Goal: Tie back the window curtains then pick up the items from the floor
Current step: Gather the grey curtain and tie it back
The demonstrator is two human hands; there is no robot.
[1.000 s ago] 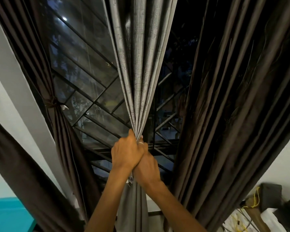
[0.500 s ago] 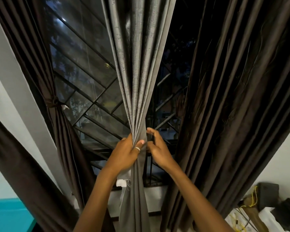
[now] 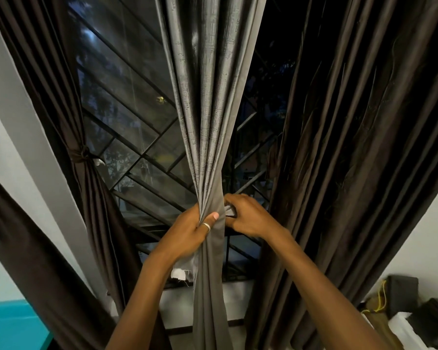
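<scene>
Reaches up from six o'clock with both bare forearms, meeting near the frame's centre. Clenches the left hand [image 3: 190, 233] round the gathered neck of the grey pleated fabric curtain [image 3: 210, 97] — thumb laid across the front towards three o'clock with a silver ring [image 3: 206, 226] on it, knuckles towards nine. Sets the right hand [image 3: 248, 218] just beside the bunch at its three o'clock side, wrist cocked, fingers curled and pinching a small grey fold of fabric [image 3: 230, 211] at the curtain's edge.

Shows the curtain mid-window, long axis near upright from twelve to six: fanned wide at twelve, squeezed narrow at the hands, hanging slack below. Shows a frayed white cloth scrap [image 3: 180, 272] dangling under the left wrist, against the curtain; cannot tell whether gripped.

At nine o'clock, a dark brown satin curtain [image 3: 94, 210] cinched by a knotted brown tie [image 3: 80, 156]; at three o'clock, a second dark brown curtain [image 3: 352, 147] hanging loose. Behind — a diagonal metal window grille [image 3: 142, 152] over dark glass.
</scene>
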